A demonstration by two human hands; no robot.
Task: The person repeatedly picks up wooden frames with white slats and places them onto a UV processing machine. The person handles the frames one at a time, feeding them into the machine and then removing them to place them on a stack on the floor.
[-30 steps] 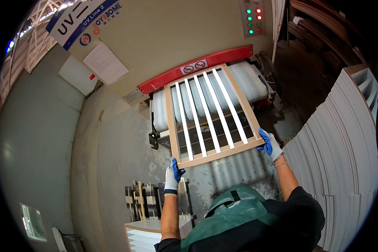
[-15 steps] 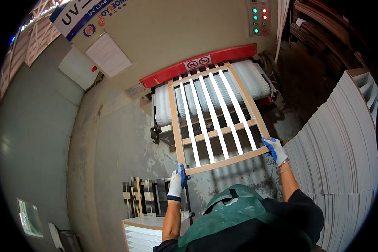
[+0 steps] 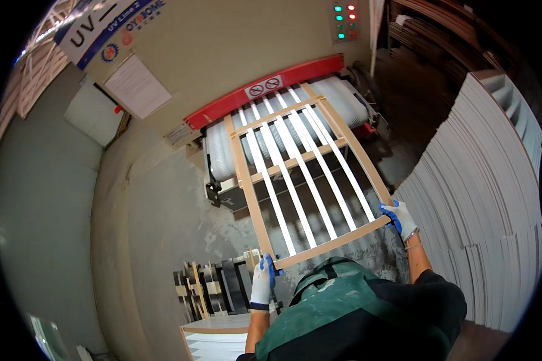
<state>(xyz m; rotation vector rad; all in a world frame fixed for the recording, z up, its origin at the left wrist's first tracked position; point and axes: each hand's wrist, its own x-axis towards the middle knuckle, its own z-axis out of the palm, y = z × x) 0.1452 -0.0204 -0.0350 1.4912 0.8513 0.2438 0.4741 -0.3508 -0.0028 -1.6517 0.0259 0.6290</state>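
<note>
A tan-edged panel frame with white slats (image 3: pixel 334 242) is held out in front of me, tilted toward the machine. My left hand (image 3: pixel 262 281), in a white glove with blue fingertips, grips its near left corner. At the near right corner my gloved right hand (image 3: pixel 401 219) grips it likewise. The far end lies over the grey mesh conveyor belt (image 3: pixel 218 160). Beyond and beneath it show the rails and slats of what looks like a second frame, running under the red bar (image 3: pixel 223 108). My palms' undersides are hidden.
A beige machine (image 3: pixel 223 42) with a lit button panel (image 3: pixel 345 23) stands ahead. Tall stacks of white panels (image 3: pixel 464 198) rise at my right. Near my left are a white slatted stack (image 3: pixel 223 340) and dark-and-tan slats (image 3: pixel 208 289). A grey wall (image 3: pixel 42 210) bounds the left.
The held frame has come nearer to me and away from the machine, both hands keeping their corners. More slats and rails now show between it and the red bar. The view has shifted slightly.
</note>
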